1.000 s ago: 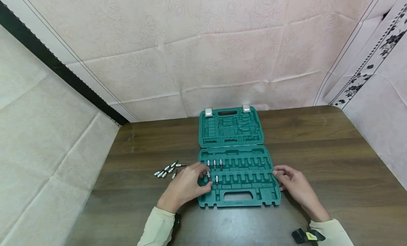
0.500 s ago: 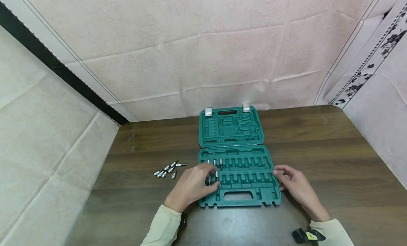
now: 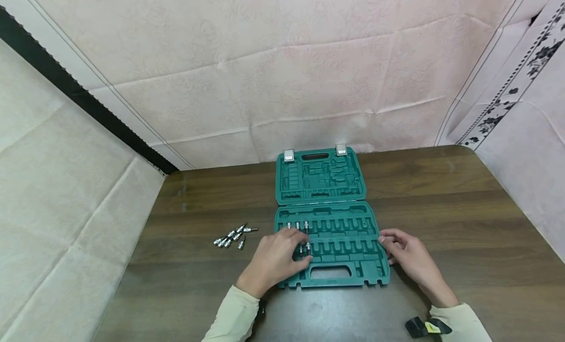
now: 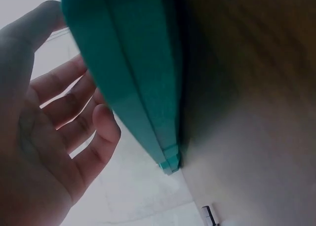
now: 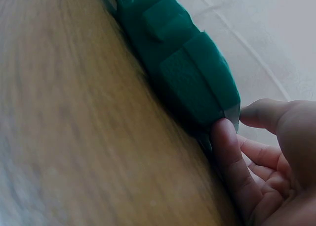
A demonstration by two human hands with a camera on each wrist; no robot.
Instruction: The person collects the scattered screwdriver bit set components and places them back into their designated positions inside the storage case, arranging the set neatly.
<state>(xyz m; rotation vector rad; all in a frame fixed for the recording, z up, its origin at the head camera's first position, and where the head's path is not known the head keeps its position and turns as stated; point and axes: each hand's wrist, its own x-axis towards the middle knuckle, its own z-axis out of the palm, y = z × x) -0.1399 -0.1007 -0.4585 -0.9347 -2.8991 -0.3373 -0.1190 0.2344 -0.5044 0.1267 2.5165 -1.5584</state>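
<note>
A green tool case (image 3: pixel 344 273) lies open on the table, lid tilted away. My left hand (image 3: pixel 274 256) reaches over the left half of its tray and pinches a small silver bit socket (image 3: pixel 308 247) between thumb and fingers, over the lower row of slots. Another bit socket (image 3: pixel 301 252) is in that row beside it; more of the row is hidden behind the hand. Several bit sockets (image 3: pixel 306 226) stand in the upper row. In the left wrist view the case wall hides the left fingertips. My right hand (image 3: pixel 408 256) grips the tray's right edge, thumb and finger at its corner (image 5: pixel 207 97).
A loose pile of silver bit sockets (image 3: pixel 229 236) lies on the brown wooden table (image 3: pixel 185 283) left of the case. The case lid (image 3: pixel 320 177) with two metal latches stands near the table's back edge. Pale patterned cloth (image 3: pixel 273 77) hangs behind.
My left hand has moved right along the lower row, carrying the bit socket from the left end towards the third slot. The right hand stays at the case edge.
</note>
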